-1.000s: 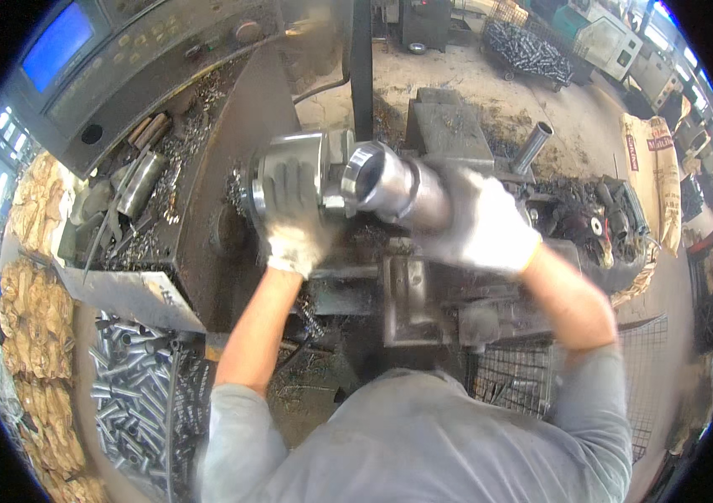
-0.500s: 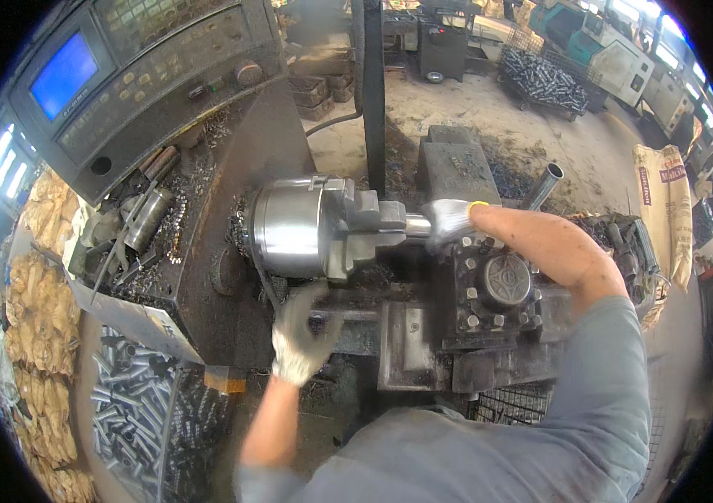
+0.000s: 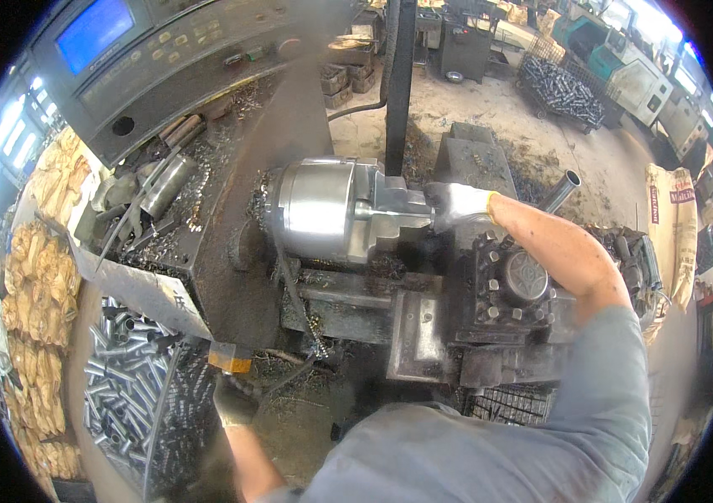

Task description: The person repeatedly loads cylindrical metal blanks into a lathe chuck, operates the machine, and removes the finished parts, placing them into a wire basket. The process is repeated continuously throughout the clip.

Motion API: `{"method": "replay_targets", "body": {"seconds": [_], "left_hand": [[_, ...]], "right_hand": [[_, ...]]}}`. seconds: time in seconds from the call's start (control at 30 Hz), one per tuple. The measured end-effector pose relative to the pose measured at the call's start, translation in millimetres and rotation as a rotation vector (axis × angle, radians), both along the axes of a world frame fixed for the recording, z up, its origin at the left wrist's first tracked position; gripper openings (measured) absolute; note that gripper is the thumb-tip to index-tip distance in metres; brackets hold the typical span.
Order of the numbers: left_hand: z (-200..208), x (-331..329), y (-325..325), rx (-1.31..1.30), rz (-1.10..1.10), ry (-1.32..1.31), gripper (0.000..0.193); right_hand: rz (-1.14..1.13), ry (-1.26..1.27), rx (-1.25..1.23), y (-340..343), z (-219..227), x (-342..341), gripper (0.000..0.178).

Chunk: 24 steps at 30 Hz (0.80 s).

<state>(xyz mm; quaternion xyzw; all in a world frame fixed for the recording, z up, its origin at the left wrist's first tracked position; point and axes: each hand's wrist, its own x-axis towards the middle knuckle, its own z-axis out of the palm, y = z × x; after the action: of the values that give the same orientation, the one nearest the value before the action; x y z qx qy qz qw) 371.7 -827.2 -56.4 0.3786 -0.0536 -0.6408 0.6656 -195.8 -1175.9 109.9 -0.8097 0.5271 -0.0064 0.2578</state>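
We count one chuck [image 3: 316, 208], right hand [image 3: 459, 204] at its right end; one tool post [image 3: 490, 285] nearer us; left hand [image 3: 237, 404] by near lathe [image 3: 241, 310] corner; can't tell either's fingers.

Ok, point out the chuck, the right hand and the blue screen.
Chuck [image 3: 316, 208], head view: its shiny cylindrical body.
Right hand [image 3: 460, 203], head view: the middle of the white glove.
Blue screen [image 3: 94, 35], head view: the middle of its lit face.

The control panel [image 3: 180, 63] stands behind and left of the lathe chuck [image 3: 316, 208], the tool post [image 3: 503, 289] to the chuck's near right.
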Motion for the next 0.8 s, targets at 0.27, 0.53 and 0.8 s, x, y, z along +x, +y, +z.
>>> {"method": "replay_targets", "body": {"seconds": [0.27,0.53,0.8], "left_hand": [[0,-10,-2,0.419,0.451,-1.502,0.048],[245,-143,-159,-0.684,0.397,-2.135,0.042],[353,-193,-391,-0.017,-0.038,-2.406,0.092]], "right_hand": [[-0.346,-0.328,-0.449,130,95,-17,0.057],[-0.35,-0.584,-0.421,331,88,28,0.034],[-0.383,-0.85,0.087,353,7,34,0.03]]}}
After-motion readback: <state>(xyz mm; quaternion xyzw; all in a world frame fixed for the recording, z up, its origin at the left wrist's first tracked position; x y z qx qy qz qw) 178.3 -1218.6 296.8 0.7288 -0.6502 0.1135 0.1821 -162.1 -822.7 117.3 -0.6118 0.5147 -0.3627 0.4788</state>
